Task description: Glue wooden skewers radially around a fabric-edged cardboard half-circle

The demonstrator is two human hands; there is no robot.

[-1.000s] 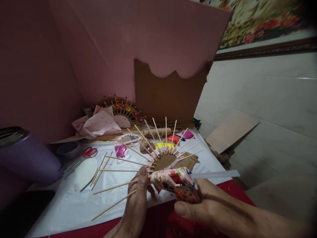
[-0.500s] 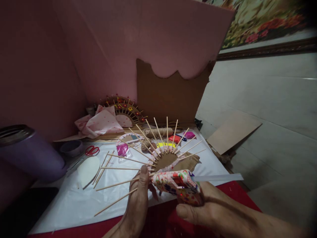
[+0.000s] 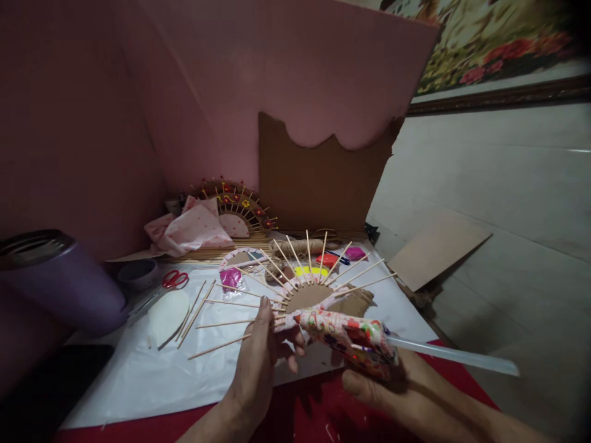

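Note:
My left hand [image 3: 261, 363] pinches the lower edge of a half-round cardboard fan piece [image 3: 307, 296] from which several wooden skewers [image 3: 231, 304] stick out like rays. My right hand [image 3: 392, 387] grips a glue gun wrapped in flowered paper [image 3: 353, 338]. A clear glue stick [image 3: 457, 355] sticks out of the gun's back toward the right. The gun's nose points left at the base of the fan piece, close to my left thumb.
On the white sheet [image 3: 138, 375] lie red scissors [image 3: 174, 279], a white oval cutout [image 3: 167, 309], loose skewers, small coloured packets [image 3: 229, 277] and twine [image 3: 300, 247]. A finished decorated fan [image 3: 235, 206] and pink cloth [image 3: 191, 231] sit behind. A purple cylinder [image 3: 55, 283] lies left; cardboard stands at the back.
The glue gun has tilted so that its nose points left at the fan's base and the glue stick swings lower right. The fan piece has dropped flatter toward the table.

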